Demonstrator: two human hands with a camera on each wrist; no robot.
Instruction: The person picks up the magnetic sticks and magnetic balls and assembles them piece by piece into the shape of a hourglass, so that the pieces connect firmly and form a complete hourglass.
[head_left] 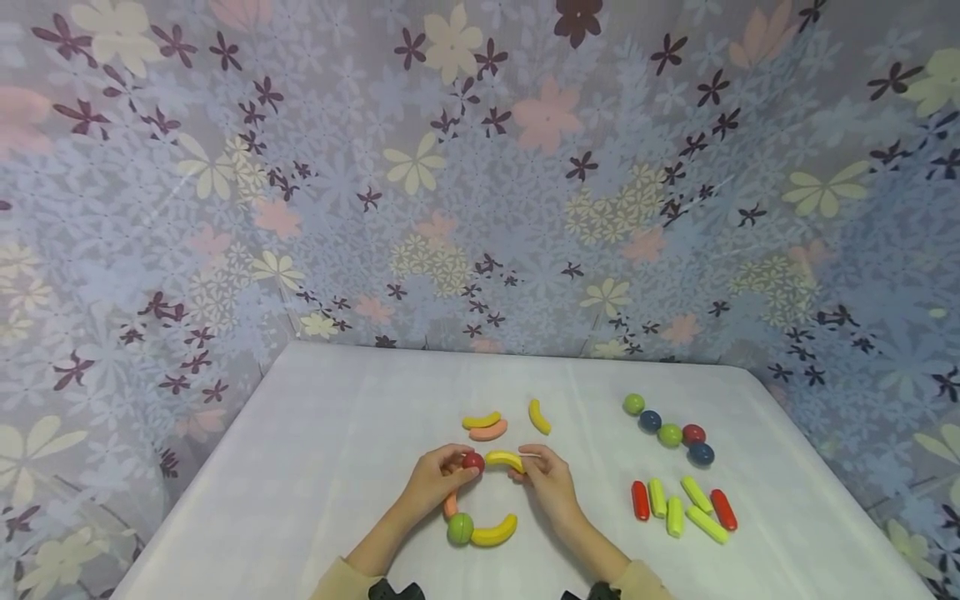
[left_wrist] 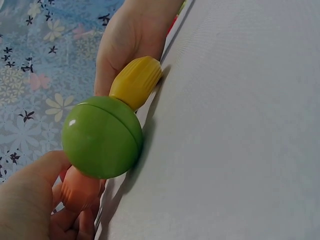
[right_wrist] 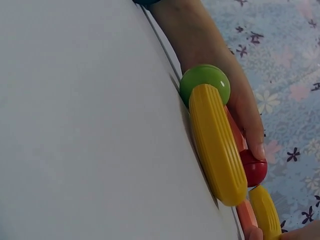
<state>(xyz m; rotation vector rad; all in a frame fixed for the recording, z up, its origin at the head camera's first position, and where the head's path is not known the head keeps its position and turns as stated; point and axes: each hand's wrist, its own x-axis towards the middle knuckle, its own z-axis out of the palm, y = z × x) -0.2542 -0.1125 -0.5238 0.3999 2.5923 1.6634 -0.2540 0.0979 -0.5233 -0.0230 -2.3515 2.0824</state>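
Observation:
My left hand (head_left: pixel 433 482) pinches a red ball (head_left: pixel 473 462) between thumb and fingers at the upper left of a partial ring of pieces. Right of that ball, my right hand (head_left: pixel 551 487) grips the far end of a yellow curved, ribbed piece (head_left: pixel 502 459). Below the left hand an orange curved piece (head_left: pixel 451 505) runs down to a green ball (head_left: pixel 461 528), partly hidden by the fingers. From the green ball a second yellow curved piece (head_left: pixel 495 532) extends to the right. In the right wrist view, the red ball (right_wrist: pixel 254 168) sits under the left fingertip.
Behind the hands lie a yellow curved piece (head_left: pixel 482 421) beside an orange one (head_left: pixel 488 431), and another yellow one (head_left: pixel 538 417). At right, green, blue and red balls (head_left: pixel 671 435) cluster above several red and lime sticks (head_left: pixel 675 517). A flowered curtain (head_left: pixel 480 208) stands behind the white table (head_left: pixel 360 400).

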